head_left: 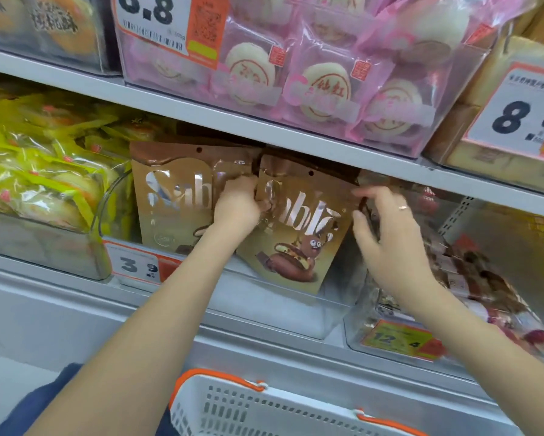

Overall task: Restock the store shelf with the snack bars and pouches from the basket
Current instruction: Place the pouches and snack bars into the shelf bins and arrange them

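2 brown pouches are showing on the middle shelf: the left pouch is standing upright in place, while the right pouch is leaning tilted. The left hand is pinching its left edge; the right hand is hovering with loosely spread fingers at its right edge, gripping nothing. Straightening seems left. The basket is sitting below, its contents hidden, so remaining stock cannot be judged.

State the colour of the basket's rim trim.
Orange, on a white basket; the head view, the only one, shows it along the bottom edge.
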`<state>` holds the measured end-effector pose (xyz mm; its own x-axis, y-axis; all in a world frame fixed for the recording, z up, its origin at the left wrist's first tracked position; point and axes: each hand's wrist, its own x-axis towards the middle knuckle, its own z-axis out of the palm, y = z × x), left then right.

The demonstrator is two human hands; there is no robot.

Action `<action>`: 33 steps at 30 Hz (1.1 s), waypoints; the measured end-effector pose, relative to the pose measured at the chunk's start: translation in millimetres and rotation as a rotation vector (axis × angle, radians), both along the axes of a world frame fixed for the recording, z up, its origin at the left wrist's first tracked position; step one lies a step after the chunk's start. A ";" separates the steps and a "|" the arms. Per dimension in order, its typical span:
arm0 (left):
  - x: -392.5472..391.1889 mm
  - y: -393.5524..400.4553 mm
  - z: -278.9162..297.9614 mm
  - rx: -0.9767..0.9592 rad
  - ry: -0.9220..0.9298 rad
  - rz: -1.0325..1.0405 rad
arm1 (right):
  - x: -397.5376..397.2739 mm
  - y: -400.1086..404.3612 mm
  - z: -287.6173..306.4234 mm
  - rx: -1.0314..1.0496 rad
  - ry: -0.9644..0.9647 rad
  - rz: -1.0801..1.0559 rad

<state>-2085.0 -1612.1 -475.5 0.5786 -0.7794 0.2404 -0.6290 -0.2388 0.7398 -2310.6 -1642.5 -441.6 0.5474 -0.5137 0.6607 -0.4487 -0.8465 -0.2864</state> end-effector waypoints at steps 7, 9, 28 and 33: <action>0.3 -1.4 -2.7 0.011 -0.193 0.075 | 42.2 -10.5 -4.6 -0.671 0.800 0.249; 0.1 2.0 -2.7 0.011 -0.185 0.099 | 54.4 -15.2 -5.2 -0.657 1.024 0.229; 11.7 54.8 -0.7 0.073 0.001 -0.006 | 62.9 -19.6 -18.5 -0.781 1.367 0.159; 23.0 113.0 0.4 0.316 -0.329 0.256 | 82.8 -12.2 -39.0 -0.897 1.123 0.360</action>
<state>-2062.0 -1499.1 -475.1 0.6935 -0.6868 0.2176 -0.7084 -0.5950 0.3797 -2227.7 -1654.6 -480.7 0.9808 0.0978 -0.1689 0.1909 -0.6600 0.7266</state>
